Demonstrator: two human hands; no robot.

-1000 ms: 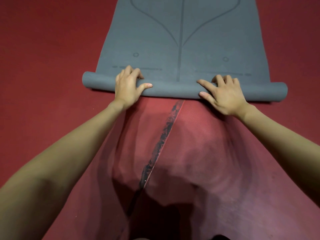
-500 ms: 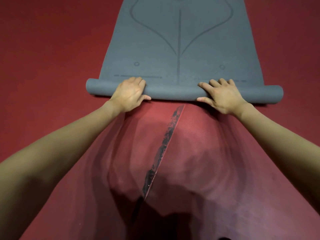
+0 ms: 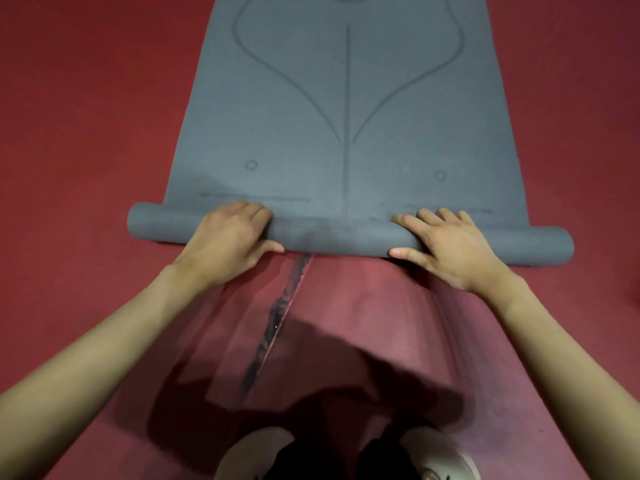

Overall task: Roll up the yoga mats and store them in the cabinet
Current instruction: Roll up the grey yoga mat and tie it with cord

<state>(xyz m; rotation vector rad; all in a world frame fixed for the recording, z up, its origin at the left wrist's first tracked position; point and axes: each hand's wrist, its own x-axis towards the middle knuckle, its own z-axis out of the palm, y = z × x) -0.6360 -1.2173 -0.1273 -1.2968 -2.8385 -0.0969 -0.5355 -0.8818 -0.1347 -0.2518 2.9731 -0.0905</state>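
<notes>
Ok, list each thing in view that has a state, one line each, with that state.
Grey yoga mat with printed alignment lines: partly rolled at its near end, the rest flat on the floor.
Left hand: on the roll, fingers curled over the top, thumb at its near side.
Right hand: on the roll, fingers spread over it.
Dark red mat with a black-streaked edge: unrolled, flat.
Pale shoes: on the red mat.

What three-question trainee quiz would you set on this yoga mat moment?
1. True or false: both hands rest on the rolled part of the grey mat.
2. What lies under the grey mat, nearer the person? A) a red mat B) a towel C) a wooden board
3. Fill in: most of the grey mat is still ____.

Key:
1. True: left hand and right hand are on the roll.
2. A, the red mat.
3. Unrolled (flat).
</notes>
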